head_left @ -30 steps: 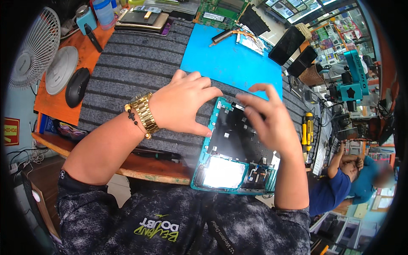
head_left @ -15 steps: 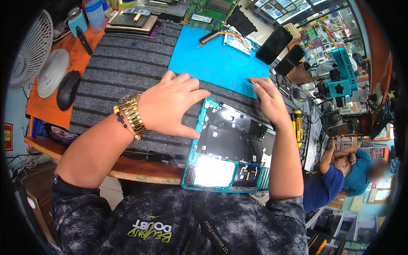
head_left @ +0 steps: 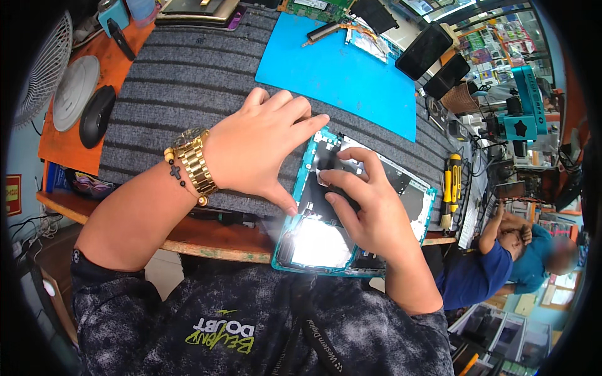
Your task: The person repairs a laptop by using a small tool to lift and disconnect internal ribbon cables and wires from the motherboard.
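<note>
While the left hand [head_left: 260,149] is spread, probably bracing the laptop shell [head_left: 401,185] under the curled right hand [head_left: 375,210], can't tell if that one's pinching anything.

Left hand [head_left: 257,147], right hand [head_left: 370,210], laptop casing [head_left: 406,189]

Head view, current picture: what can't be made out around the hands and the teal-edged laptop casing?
All in the head view:
Middle of the teal-edged laptop casing: hidden beneath the right hand.
Whether its fingers pinch something: too small to tell.
Bright rectangular panel: surface detail washed out by glare.
Green circuit board: cut off by the top edge.
</note>
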Motion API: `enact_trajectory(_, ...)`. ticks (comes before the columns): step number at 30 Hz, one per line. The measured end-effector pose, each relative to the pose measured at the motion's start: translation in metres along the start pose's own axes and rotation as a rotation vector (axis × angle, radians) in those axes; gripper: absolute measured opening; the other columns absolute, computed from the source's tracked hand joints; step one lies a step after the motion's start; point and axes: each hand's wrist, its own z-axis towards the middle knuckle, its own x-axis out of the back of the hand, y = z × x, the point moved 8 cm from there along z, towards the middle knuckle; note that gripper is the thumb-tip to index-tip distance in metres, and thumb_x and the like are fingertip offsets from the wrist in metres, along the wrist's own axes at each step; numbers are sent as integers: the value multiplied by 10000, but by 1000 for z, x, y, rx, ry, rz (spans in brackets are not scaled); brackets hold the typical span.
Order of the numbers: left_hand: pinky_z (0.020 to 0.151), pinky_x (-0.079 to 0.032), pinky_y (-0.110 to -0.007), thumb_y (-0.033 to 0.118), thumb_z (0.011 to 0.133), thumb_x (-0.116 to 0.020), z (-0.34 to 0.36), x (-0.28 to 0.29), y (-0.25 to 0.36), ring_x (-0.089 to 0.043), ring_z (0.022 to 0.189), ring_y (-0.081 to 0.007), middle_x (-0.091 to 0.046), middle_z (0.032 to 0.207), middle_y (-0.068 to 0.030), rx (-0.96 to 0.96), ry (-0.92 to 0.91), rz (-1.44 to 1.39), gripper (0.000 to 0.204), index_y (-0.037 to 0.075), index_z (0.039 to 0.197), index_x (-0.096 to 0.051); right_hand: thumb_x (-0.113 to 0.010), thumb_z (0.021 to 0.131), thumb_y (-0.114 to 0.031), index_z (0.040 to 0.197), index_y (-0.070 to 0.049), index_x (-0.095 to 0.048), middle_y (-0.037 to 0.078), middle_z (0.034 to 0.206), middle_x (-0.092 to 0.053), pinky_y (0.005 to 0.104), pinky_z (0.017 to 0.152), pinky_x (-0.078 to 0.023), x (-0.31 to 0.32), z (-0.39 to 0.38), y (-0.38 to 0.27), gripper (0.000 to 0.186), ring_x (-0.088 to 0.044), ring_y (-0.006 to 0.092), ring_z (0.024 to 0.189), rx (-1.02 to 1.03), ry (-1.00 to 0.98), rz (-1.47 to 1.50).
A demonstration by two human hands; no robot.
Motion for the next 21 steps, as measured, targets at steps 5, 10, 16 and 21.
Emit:
enact_trajectory(5, 1169, -450, -513, 724, 576, -1103, 0, 0, 0, -613, 1382, -325, -664, 1438, -108, -2, 1, -7, 1377, 7, 1654, -637, -855, 1032, -104, 1355, -125, -806, 207, 1667, -640, 525, 923, -696, -1, 4, 8, 327, -846, 447, 1138, -23, 0, -60)
enact_trajectory(10, 1172, -447, -514, 708, 609, -1098, -2, 0, 0, -606, 1387, -337, -657, 1452, -129, -6, 26, -19, 1365, -11, 1665, -617, -842, 1036, -100, 1357, -121, -799, 214, 1678, -658, 519, 978, -692, 6, 15, 15, 324, -833, 473, 1191, 64, 4, 24)
enact_trajectory(16, 1180, -445, -545, 660, 690, -1077, -3, 1, 4, -597, 1405, -357, -646, 1498, -156, 18, -1, -47, 1310, -53, 1674, -588, -825, 1045, -101, 1378, -121, -788, 229, 1680, -654, 521, 1059, -675, 4, 20, 13, 336, -787, 483, 1325, 98, -53, 55)
enact_trajectory(21, 1187, -451, -542, 550, 713, -1060, -5, 2, 6, -605, 1397, -360, -648, 1499, -171, 31, 12, -52, 1229, -61, 1670, -589, -818, 1029, -45, 1382, -76, -781, 217, 1584, -688, 500, 1111, -636, 8, 24, 9, 357, -762, 459, 1359, 169, -32, 159)
